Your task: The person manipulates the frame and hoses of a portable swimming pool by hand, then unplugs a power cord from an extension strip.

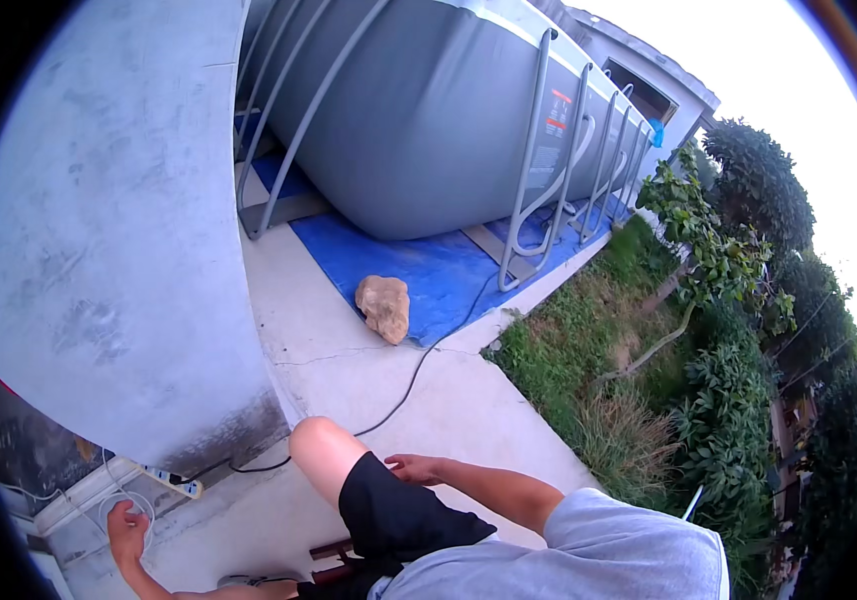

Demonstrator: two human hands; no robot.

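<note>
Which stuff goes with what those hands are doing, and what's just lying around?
Closest to the hands:
- looped white cable, by the left hand; I can't tell if it's held
- nothing clear for the right hand, near the black shorts

Lying about:
- tan rock, at the blue tarp's edge
- black cord

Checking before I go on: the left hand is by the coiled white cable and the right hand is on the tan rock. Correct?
Not quite: the head view shows the right hand beside the black shorts, apart from the tan rock. The left hand is by the coiled white cable, as stated.
</note>
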